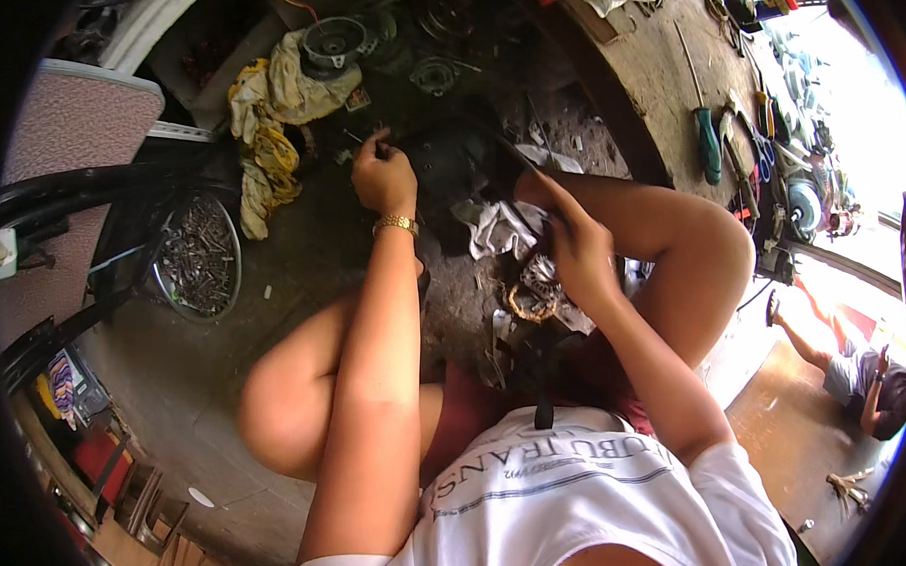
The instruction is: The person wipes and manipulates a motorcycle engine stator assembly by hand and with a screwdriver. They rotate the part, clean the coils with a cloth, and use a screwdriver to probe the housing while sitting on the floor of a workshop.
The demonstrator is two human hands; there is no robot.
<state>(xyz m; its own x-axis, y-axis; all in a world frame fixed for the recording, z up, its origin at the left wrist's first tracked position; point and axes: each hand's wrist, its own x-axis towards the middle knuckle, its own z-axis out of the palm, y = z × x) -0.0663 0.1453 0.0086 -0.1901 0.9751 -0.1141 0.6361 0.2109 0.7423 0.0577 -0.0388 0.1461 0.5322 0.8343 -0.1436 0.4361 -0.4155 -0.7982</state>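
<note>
My left hand (382,178), with a gold bracelet watch (396,224) at its wrist, is closed in a pinch over the dark floor. A small thin metal piece (353,137) sticks out by its fingertips; its kind is too small to tell. Between my knees, my right hand (579,247) is closed round a long thin dark tool (516,149), index finger stretched along it. The tool's handle is hidden in the palm. Below this hand lie a whitish rag (496,228) and a ring-shaped metal part (533,298).
A metal bowl (235,273) full of bolts stands at left. Stained yellowish cloths (267,170) and a round metal housing (335,43) lie ahead. A wooden workbench (645,72) holds a green-handled screwdriver (707,144). Another person (860,369) sits at far right.
</note>
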